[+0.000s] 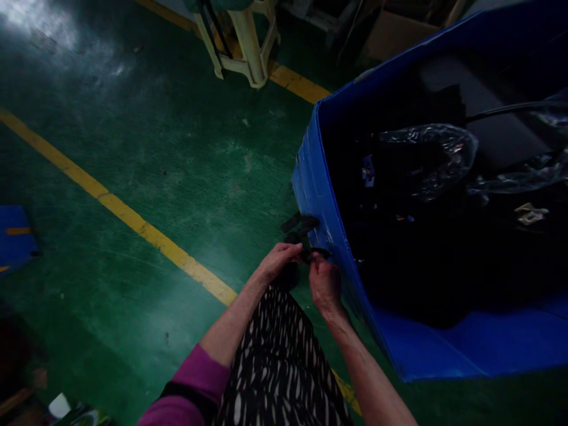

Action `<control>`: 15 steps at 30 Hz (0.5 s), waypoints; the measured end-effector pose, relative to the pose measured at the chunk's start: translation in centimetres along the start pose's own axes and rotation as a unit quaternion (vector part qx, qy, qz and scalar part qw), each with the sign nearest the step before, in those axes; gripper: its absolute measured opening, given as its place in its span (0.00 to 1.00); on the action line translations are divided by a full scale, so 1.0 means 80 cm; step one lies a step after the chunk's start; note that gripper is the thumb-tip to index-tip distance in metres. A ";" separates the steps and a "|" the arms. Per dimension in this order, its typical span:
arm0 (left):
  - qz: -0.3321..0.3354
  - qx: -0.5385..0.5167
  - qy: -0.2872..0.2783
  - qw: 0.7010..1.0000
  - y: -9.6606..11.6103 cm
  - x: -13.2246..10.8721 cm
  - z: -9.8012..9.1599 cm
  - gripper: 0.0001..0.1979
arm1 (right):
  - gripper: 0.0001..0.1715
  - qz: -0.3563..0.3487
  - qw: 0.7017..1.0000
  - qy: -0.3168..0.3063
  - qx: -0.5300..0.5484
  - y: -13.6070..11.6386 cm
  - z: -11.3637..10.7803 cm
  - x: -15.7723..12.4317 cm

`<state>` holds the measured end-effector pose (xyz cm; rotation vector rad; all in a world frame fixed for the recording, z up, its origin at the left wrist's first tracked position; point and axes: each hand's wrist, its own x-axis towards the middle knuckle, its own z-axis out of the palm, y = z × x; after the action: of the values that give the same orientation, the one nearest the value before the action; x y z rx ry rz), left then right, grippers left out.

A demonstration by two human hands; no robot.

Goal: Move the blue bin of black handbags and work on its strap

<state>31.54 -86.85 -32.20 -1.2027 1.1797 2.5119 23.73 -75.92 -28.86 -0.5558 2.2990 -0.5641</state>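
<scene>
Beside the outer wall of a large blue bin, my left hand and my right hand are close together. Both have their fingers closed on a dark strip that looks like a black strap. One part of it sticks out past my fingertips against the bin's side. Low light and the fingers hide its exact shape. Dark items, clear plastic wrap and a grey panel lie inside the bin.
A cream plastic stool stands on the green floor at the top. Yellow lines cross the floor. A blue object is at the left edge, and a cardboard box sits behind the bin.
</scene>
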 end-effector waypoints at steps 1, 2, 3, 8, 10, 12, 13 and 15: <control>0.016 0.025 0.042 0.999 0.000 0.008 -0.003 0.17 | 0.19 0.019 1.000 -0.003 0.003 -0.001 0.001 0.003; 0.046 0.057 0.091 0.993 0.001 0.019 -0.006 0.14 | 0.19 0.031 0.999 -0.005 0.012 -0.001 0.001 0.006; 0.087 0.093 0.130 0.983 0.002 0.031 -0.007 0.15 | 0.18 0.036 0.999 -0.006 0.023 -0.002 0.002 0.008; 0.186 0.103 0.057 0.975 0.001 0.095 0.005 0.30 | 0.18 0.046 0.995 -0.005 0.086 0.000 0.007 0.012; 0.174 0.029 0.052 0.983 -0.007 0.107 0.014 0.22 | 0.18 0.038 0.993 0.010 0.109 0.000 0.009 0.010; 0.149 -0.029 0.061 0.987 -0.017 0.108 0.022 0.17 | 0.17 0.026 0.992 0.023 0.124 0.000 0.012 0.007; 0.131 -0.046 0.063 0.988 -0.023 0.106 0.025 0.16 | 0.17 0.018 0.992 0.027 0.126 0.000 0.012 0.006; 0.091 -0.061 0.066 0.992 -0.031 0.097 0.028 0.14 | 0.17 0.000 0.992 0.035 0.120 0.000 0.013 0.005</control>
<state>25.91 -85.21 -38.26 -1.3687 1.2317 2.7098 24.21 -76.34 -29.76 -0.4255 2.2543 -0.8577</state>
